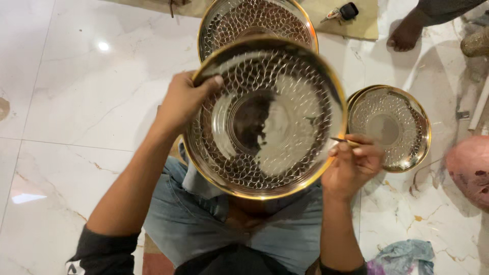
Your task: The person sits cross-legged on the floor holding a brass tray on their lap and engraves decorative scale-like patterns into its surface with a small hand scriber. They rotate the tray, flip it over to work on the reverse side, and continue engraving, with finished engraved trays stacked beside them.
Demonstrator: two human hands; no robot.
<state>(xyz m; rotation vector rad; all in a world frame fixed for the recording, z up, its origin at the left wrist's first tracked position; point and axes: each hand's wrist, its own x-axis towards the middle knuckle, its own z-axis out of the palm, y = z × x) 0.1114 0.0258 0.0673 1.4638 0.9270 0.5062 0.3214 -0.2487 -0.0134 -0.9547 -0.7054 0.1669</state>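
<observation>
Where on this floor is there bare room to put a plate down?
The white floor left of the left hand is bare. It is crowded on the right, between the smaller plate, pink object and cloth.

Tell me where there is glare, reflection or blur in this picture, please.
Head view: a lamp's glare spot on the marble floor; the held plate mirrors a dark shape at its centre; the pink object at the right edge is blurred; the left hand and right hand are sharp.
</observation>
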